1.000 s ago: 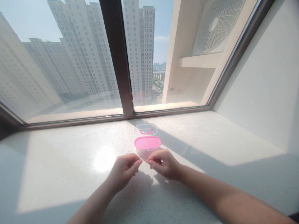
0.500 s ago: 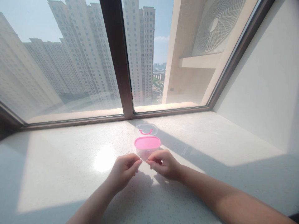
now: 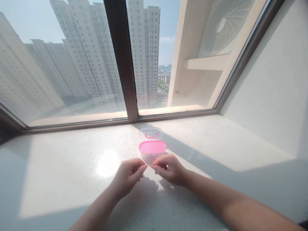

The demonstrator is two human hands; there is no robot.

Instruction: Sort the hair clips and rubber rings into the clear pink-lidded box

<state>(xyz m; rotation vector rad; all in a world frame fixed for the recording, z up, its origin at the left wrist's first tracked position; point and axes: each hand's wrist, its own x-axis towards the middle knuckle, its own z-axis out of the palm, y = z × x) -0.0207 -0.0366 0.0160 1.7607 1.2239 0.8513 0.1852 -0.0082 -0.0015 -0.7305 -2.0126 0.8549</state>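
My left hand is closed in a pinch on a tiny thin ring-like piece at its fingertips. Close by on the right, my right hand pinches another small thin curved piece. A narrow gap separates the two sets of fingertips. Just beyond them stands an oval container with a pink top and a paler body, partly hidden by my right hand. Behind it lies a clear oval lid with a pink handle. Small thin loops show on the sill behind my left hand.
The pale speckled windowsill carries bright sun and shadow bands. A dark window frame rises behind it, with tall buildings and a fan unit outside. A white wall bounds the right side.
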